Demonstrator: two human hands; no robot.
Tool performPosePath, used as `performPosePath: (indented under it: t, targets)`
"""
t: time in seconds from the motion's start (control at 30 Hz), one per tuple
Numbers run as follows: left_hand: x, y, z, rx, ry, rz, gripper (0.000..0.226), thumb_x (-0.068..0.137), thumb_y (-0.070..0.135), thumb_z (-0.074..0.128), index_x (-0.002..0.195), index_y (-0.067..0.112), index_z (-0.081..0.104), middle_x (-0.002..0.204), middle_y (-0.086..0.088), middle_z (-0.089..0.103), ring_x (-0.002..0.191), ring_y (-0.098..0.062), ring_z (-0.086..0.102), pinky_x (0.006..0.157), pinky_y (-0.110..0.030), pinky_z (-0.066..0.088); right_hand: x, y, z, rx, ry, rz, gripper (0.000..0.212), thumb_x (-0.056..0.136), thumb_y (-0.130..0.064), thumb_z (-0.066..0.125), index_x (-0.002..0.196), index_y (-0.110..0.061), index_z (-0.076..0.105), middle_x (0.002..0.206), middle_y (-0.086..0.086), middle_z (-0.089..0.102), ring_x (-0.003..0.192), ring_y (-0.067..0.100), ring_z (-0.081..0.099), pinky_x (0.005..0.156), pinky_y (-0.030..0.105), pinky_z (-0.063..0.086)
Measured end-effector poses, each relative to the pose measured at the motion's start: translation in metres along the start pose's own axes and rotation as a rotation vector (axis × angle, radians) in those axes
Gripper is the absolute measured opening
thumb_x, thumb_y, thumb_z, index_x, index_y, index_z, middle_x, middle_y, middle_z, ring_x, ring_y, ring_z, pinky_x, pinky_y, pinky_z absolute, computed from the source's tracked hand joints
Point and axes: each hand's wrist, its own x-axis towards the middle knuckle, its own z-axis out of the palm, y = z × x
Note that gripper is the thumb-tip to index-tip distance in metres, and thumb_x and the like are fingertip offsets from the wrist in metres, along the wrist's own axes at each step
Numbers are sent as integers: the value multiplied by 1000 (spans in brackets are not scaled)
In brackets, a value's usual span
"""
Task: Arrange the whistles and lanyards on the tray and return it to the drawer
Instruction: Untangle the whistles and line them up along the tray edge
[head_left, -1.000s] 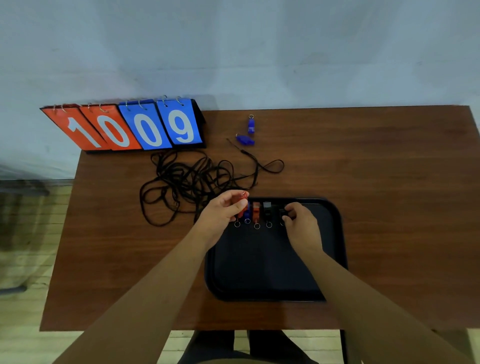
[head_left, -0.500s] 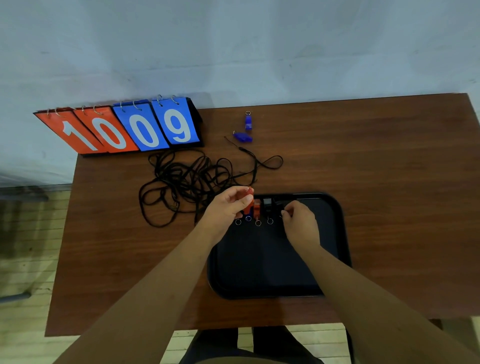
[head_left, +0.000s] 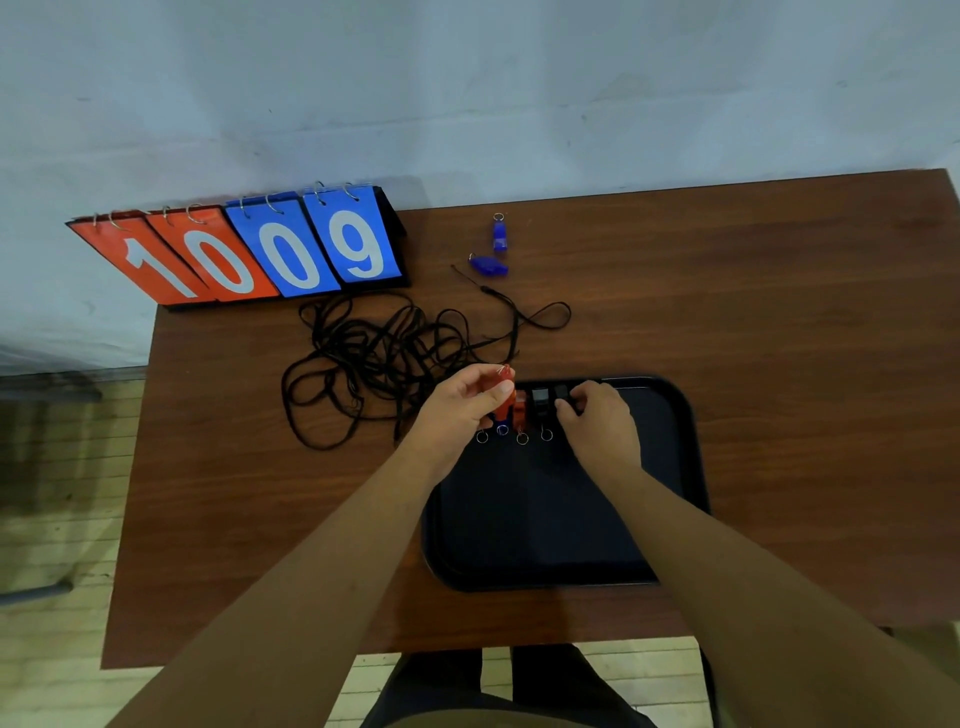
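A black tray (head_left: 670, 467) lies on the brown table. Along its far edge stands a row of several whistles, among them an orange one (head_left: 521, 408) and a black one (head_left: 540, 402), with key rings pointing toward me. My left hand (head_left: 462, 410) pinches a red whistle (head_left: 497, 382) above the row's left end. My right hand (head_left: 597, 421) grips a black whistle (head_left: 562, 394) at the row's right end. Two blue whistles (head_left: 500, 236) (head_left: 488, 265) lie on the table beyond. A tangle of black lanyards (head_left: 384, 353) sits left of the tray.
A flip scoreboard (head_left: 249, 254) reading 1009 stands at the table's far left corner against the wall. The table's right half (head_left: 805, 338) is bare wood. Floor shows past the left edge.
My left hand has lifted the red whistle slightly above the row. My right hand has stayed at the black whistle on the tray. The camera view has shifted a little.
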Motion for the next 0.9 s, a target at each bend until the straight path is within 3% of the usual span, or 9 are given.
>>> performPosePath:
  t: [0.2, 0.43, 0.57, 0.63, 0.77, 0.9]
  targets:
    - [3, -2, 2, -47, 39, 6, 24, 93, 27, 67, 117, 28, 69, 117, 1, 71, 112, -17, 66, 102, -44, 51, -3, 1, 0, -28, 15, 26, 29, 97, -34, 60, 116, -11, 63, 112, 5, 62, 90, 18, 62, 71, 30, 49]
    - [7, 4, 7, -78, 28, -5, 21, 95, 19, 65, 116, 22, 67, 116, -3, 72, 111, -17, 66, 92, -32, 53, -8, 0, -6, 18, 10, 76, 31, 95, -39, 61, 112, -12, 62, 111, 3, 60, 88, 17, 62, 74, 34, 54]
    - [7, 8, 13, -134, 12, 1, 21, 93, 16, 67, 114, 15, 67, 114, -11, 70, 110, -26, 68, 94, -34, 54, -13, -10, -26, 208, 62, 70, 26, 95, -43, 61, 104, -19, 63, 102, -5, 62, 88, 10, 62, 75, 29, 54]
    - [5, 14, 18, -175, -24, 5, 22, 94, 12, 66, 115, 8, 65, 113, -13, 69, 105, -26, 71, 95, -34, 55, -17, -21, -42, 372, -10, 35, 22, 95, -43, 62, 104, -23, 65, 95, -9, 67, 84, 7, 65, 73, 23, 53]
    - [4, 25, 32, -144, -3, 19, 21, 94, 14, 65, 114, 8, 65, 116, -11, 67, 103, -20, 71, 85, -28, 58, -24, -33, -64, 634, -247, 11, 21, 94, -37, 66, 107, -21, 67, 90, -2, 74, 70, 9, 67, 67, 28, 57]
    - [7, 30, 44, -87, 20, 20, 18, 93, 16, 67, 109, 10, 68, 110, -9, 71, 101, -18, 72, 83, -26, 59, -25, -27, -71, 680, -225, 22, 12, 93, -21, 69, 105, -19, 69, 88, 4, 75, 68, 9, 64, 65, 28, 54]
